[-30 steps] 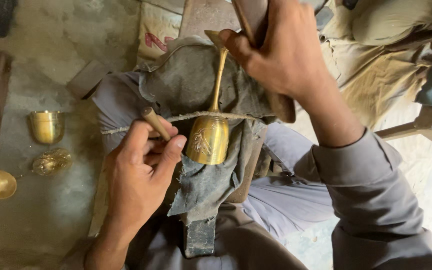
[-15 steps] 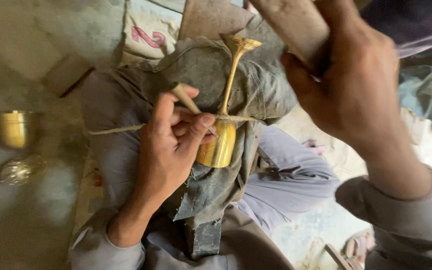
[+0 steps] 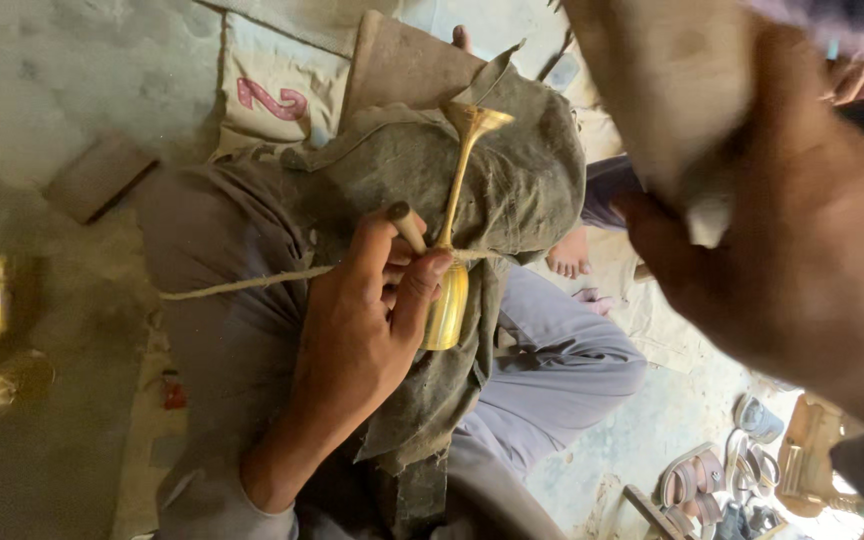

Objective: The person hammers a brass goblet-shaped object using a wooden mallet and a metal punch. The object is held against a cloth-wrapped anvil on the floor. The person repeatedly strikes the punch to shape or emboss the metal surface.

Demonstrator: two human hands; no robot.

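The left hand (image 3: 362, 320) closes its grip on a small wooden-handled tool (image 3: 408, 226), pressed to a brass goblet (image 3: 450, 270) lying on grey cloth (image 3: 522, 180) over the knee. The right hand (image 3: 792, 250), raised and blurred, clutches a wooden block (image 3: 662, 90).

Glossy brass goblet (image 3: 455, 240) lies on rough, matt cloth (image 3: 522, 170).
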